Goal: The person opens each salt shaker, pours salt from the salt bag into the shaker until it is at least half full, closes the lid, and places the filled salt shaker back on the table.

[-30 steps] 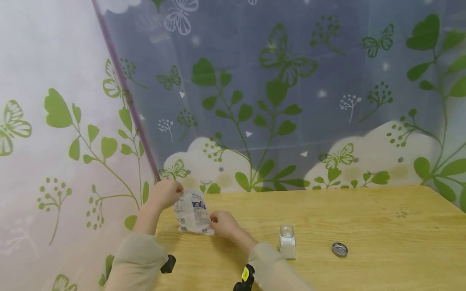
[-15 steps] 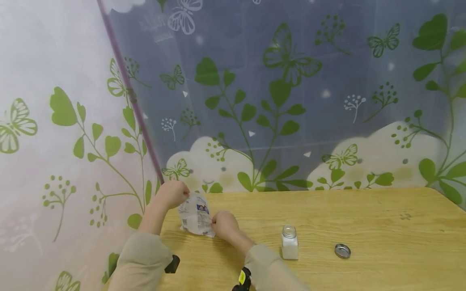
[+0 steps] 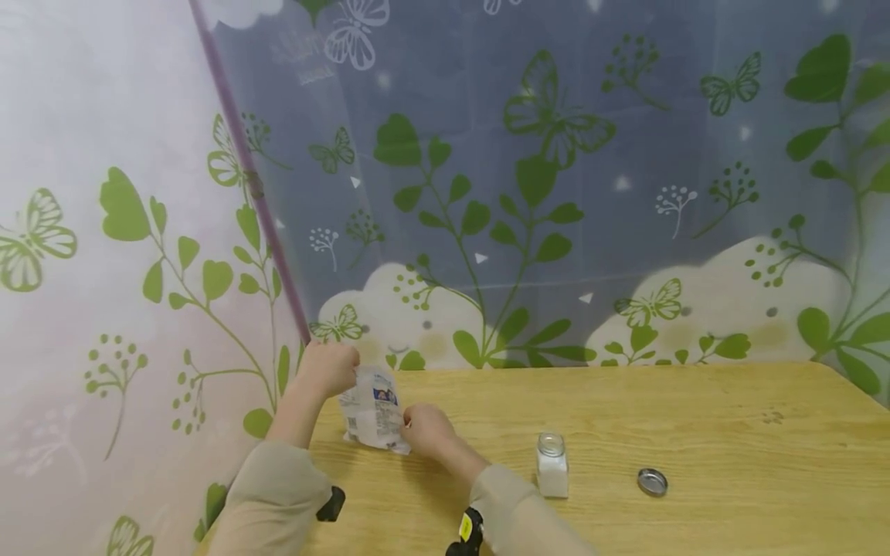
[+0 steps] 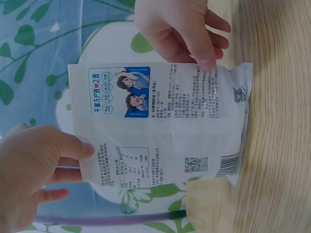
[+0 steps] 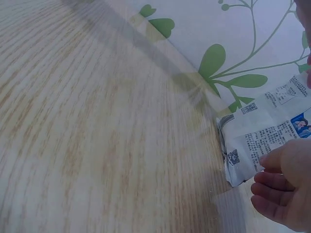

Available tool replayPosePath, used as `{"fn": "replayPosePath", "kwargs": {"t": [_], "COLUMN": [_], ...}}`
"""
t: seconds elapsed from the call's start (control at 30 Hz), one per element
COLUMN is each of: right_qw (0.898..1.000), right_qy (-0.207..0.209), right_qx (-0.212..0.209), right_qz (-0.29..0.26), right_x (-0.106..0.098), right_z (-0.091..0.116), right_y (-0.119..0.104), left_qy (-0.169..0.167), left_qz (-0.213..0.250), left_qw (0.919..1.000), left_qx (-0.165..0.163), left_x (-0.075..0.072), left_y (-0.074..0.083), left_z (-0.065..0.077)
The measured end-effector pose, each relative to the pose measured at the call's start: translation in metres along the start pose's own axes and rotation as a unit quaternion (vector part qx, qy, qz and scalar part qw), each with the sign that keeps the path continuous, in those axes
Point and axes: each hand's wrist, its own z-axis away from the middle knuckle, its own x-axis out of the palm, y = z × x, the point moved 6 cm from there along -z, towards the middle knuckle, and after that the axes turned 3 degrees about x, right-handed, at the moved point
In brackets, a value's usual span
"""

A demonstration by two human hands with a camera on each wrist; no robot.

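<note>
A white printed salt bag (image 3: 375, 413) stands near the table's far left corner, its bottom edge on the wood. With thumb and fingers my left hand (image 3: 330, 369) pinches its upper left corner. On the opposite side, my right hand (image 3: 433, 431) pinches the side edge lower down. The left wrist view shows the salt bag (image 4: 160, 131) sideways, with the left hand (image 4: 36, 170) at its top and the right hand (image 4: 180, 29) along its side. In the right wrist view the right hand (image 5: 286, 187) has its thumb on the printed face.
To the right of my right hand stands an uncapped glass jar (image 3: 552, 467) with white contents. Its round metal lid (image 3: 652, 483) lies farther right on the wooden table (image 3: 737, 432). A patterned curtain (image 3: 445, 201) hangs behind and along the left side.
The head view has shifted slightly, moving the scene a little to the right in the frame. Both hands keep their hold on the salt bag, which stays in nearly the same place.
</note>
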Motion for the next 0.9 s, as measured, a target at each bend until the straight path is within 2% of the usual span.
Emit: {"fn": "replayPosePath", "kwargs": {"t": [0.2,0.53,0.77,0.9], "right_qw": [1.0,1.0,0.999,0.998], "right_qy": [0.006,0.024,0.036,0.006], "right_qx": [0.003,-0.004,0.009,0.011], "right_qz": [-0.018,0.003,0.012,0.055], "right_x": [-0.007,-0.02,-0.044,-0.06], "right_z": [-0.002,-0.002,-0.004,0.001], "right_y": [0.002,-0.001,-0.008,-0.011], "left_qy": [0.023,0.056,0.118,0.143], "left_qz": [0.008,0.018,0.017,0.027], "left_qw": [0.9997,0.9979,0.9904,0.9847], "left_qx": [0.003,0.028,0.071,0.096], "left_x": [0.001,0.003,-0.007,-0.015], "left_y": [-0.001,0.007,0.016,0.027], "left_z": [-0.001,-0.001,-0.002,-0.002]}}
